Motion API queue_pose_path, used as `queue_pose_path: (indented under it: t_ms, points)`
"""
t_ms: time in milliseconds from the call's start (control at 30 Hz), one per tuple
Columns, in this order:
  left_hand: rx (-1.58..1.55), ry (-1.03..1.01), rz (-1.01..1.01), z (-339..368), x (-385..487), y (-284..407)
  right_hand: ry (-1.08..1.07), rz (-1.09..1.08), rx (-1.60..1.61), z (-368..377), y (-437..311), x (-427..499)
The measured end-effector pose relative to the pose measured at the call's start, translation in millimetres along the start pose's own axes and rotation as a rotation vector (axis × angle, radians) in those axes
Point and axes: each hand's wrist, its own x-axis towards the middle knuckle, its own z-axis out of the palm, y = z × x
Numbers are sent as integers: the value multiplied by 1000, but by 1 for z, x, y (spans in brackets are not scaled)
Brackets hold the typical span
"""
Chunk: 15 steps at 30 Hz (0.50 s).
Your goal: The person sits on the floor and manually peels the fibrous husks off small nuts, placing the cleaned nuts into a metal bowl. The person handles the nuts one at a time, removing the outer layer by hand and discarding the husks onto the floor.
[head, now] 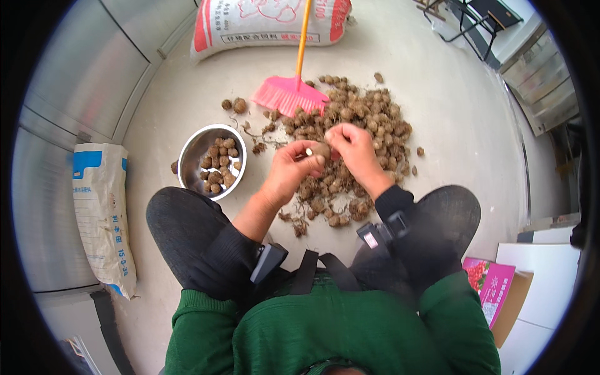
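Between my thumb and fingers, my left hand [300, 164] holds a brown taro-like corm [321, 150] with a small pale spot at its left end. At the corm's right side is my right hand [351, 145], its thumb and fingertips pinched together; whether it grips the corm or a bit of its skin cannot be told. Under and beyond both hands lies a heap of hairy brown corms [375, 112] on the floor. To the left, a steel bowl [184, 161] holds several loose corms [224, 159].
A pink broom [288, 93] with an orange handle touches the heap's far left edge. Beyond it lies a full woven sack [267, 28]. A white and blue bag [103, 215] lies at the left wall. At right are a cardboard box [492, 290] and a folding chair [487, 23].
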Motion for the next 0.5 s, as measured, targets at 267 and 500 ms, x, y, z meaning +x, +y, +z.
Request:
queue_pose_path:
  t_ms: [267,500]
  points:
    - [-450,812,-162,-106,-6,-24,322,586,-106,-56,94,4]
    - [-525,1035,-143,-136,-19,-19,420,475,-370,-60,167,7]
